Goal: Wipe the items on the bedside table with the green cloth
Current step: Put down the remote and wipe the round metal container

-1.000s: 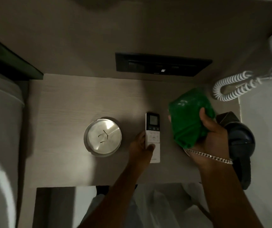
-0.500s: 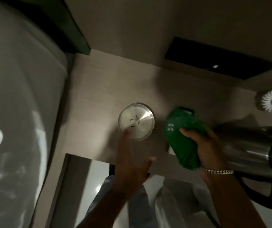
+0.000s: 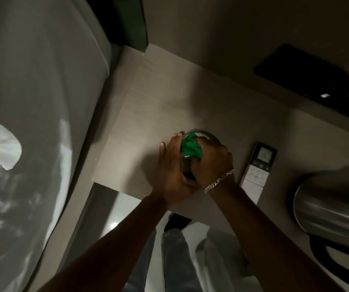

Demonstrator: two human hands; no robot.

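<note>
On the light wood bedside table stands a round metal dish, mostly covered by my hands. My left hand wraps around its left side and holds it. My right hand, with a chain bracelet on the wrist, grips the bunched green cloth and presses it onto the top of the dish. A white remote control with a small screen lies on the table just right of my right wrist.
A steel kettle with a black handle stands at the right edge. A dark switch panel is set in the wall behind. The bed with white linen fills the left. My legs show below the table's front edge.
My left hand has left the remote and taken hold of the metal dish. My right hand has brought the green cloth onto the dish. The view has swung left toward the bed.
</note>
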